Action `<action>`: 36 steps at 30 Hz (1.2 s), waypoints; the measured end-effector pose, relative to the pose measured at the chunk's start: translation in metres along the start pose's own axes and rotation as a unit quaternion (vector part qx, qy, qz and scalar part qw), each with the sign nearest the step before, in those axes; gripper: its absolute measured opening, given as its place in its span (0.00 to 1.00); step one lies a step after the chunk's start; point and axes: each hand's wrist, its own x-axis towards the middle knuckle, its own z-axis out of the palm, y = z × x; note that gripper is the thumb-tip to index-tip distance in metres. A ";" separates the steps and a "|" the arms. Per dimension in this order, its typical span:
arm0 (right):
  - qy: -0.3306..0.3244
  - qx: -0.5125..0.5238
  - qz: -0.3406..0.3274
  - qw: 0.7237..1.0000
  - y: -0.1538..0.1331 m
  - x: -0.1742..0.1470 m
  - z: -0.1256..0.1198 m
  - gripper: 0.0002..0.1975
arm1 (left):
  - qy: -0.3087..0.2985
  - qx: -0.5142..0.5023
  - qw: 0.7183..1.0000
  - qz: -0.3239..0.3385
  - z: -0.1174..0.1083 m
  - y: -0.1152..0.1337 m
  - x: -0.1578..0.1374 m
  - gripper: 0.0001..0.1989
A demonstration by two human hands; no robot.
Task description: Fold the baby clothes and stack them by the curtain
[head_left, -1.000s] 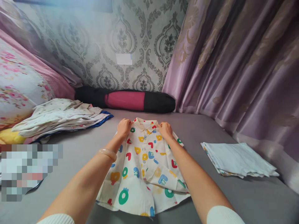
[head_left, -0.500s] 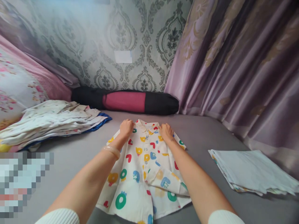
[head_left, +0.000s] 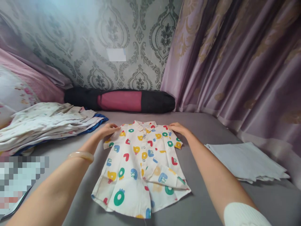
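Note:
A short-sleeved white shirt (head_left: 131, 163) with a colourful print lies front up, its collar away from me. Its lower right front panel is folded back on itself. My left hand (head_left: 108, 130), a pale bangle on the wrist, is closed in a pinch at the shirt's left shoulder edge. At the opposite shoulder my right hand (head_left: 180, 128) pinches the cloth in the same way. Both thumbs are largely hidden. The sleeves spread out below the hands.
The shirt lies on a grey sheet (head_left: 195, 157). Piled light clothes (head_left: 51, 122) are at left, a folded pale stack (head_left: 249, 160) at right. A black and pink bolster (head_left: 119, 101) lies along the patterned wall (head_left: 138, 47). Purple curtains (head_left: 225, 62) hang at right.
My hands have moved apart, from beside the collar out to the shoulder ends. Both sleeves now show more fully. The view has shifted slightly to the right.

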 end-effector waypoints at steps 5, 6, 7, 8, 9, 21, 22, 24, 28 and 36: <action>0.046 0.036 -0.045 0.997 -0.002 0.002 0.020 0.05 | -0.066 -0.127 0.990 -0.001 0.013 0.006 -0.004 0.16; 0.055 0.032 -0.054 0.996 -0.005 0.002 0.022 0.05 | -0.051 -0.123 0.991 0.005 0.016 0.007 -0.003 0.14; 0.062 0.028 -0.064 0.996 -0.008 0.002 0.024 0.05 | -0.039 -0.117 0.992 0.009 0.019 0.008 -0.001 0.12; 0.068 0.025 -0.073 0.995 -0.011 0.001 0.025 0.05 | -0.029 -0.111 0.993 0.012 0.022 0.008 0.001 0.11; 0.072 0.022 -0.081 0.994 -0.014 0.001 0.026 0.05 | -0.022 -0.109 0.994 0.016 0.025 0.008 0.002 0.10; -0.050 0.171 -0.045 0.983 -0.009 -0.008 0.009 0.06 | -0.119 -0.179 0.975 0.050 0.007 0.018 -0.009 0.23; -0.047 0.174 -0.041 0.983 -0.009 -0.008 0.008 0.06 | -0.123 -0.180 0.975 0.048 0.007 0.017 -0.008 0.22; -0.028 0.177 -0.046 0.983 -0.009 -0.007 0.008 0.07 | -0.112 -0.181 0.976 0.043 0.009 0.015 -0.004 0.19; 0.005 0.178 -0.058 0.982 -0.010 -0.002 0.017 0.07 | -0.067 -0.143 0.987 0.037 0.021 0.007 0.012 0.13; -0.046 0.207 -0.046 0.976 -0.011 -0.001 0.018 0.14 | -0.076 -0.192 0.978 0.021 0.024 0.005 0.019 0.24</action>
